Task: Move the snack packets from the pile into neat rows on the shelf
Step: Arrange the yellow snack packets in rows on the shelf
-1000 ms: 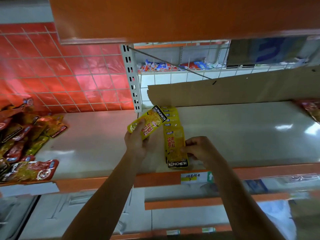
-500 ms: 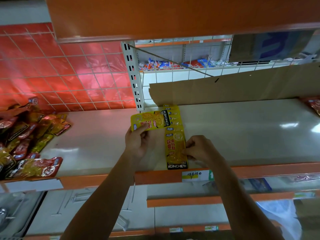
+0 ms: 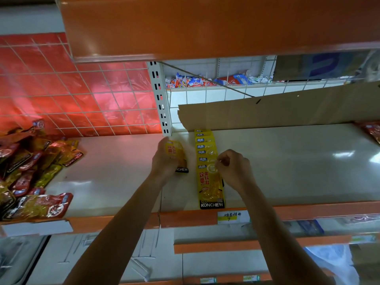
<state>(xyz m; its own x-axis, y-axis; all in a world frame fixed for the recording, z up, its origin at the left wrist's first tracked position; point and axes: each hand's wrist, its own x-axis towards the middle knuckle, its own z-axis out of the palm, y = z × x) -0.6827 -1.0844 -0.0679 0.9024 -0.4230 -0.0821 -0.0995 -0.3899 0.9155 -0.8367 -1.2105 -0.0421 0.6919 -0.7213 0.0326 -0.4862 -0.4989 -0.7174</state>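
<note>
A row of overlapping yellow KONCHEW packets [image 3: 207,167] runs from the shelf's front lip back to a cardboard sheet. My right hand [image 3: 233,168] rests on the right side of that row, fingers curled on the front packets. My left hand [image 3: 164,159] holds a single yellow packet [image 3: 175,154] upright, flat against the shelf [image 3: 287,165] just left of the row, near the white upright post. A loose pile of red and yellow snack packets [image 3: 30,171] lies at the shelf's far left.
A cardboard sheet [image 3: 277,110] leans along the back of the shelf. An orange shelf [image 3: 205,25] hangs low overhead. A white slotted post [image 3: 161,99] stands behind my left hand. A few red packets [image 3: 372,131] lie at the far right.
My left hand has turned the single yellow packet from lying across the row to upright and has set it down left of the row. My right hand stays on the row.
</note>
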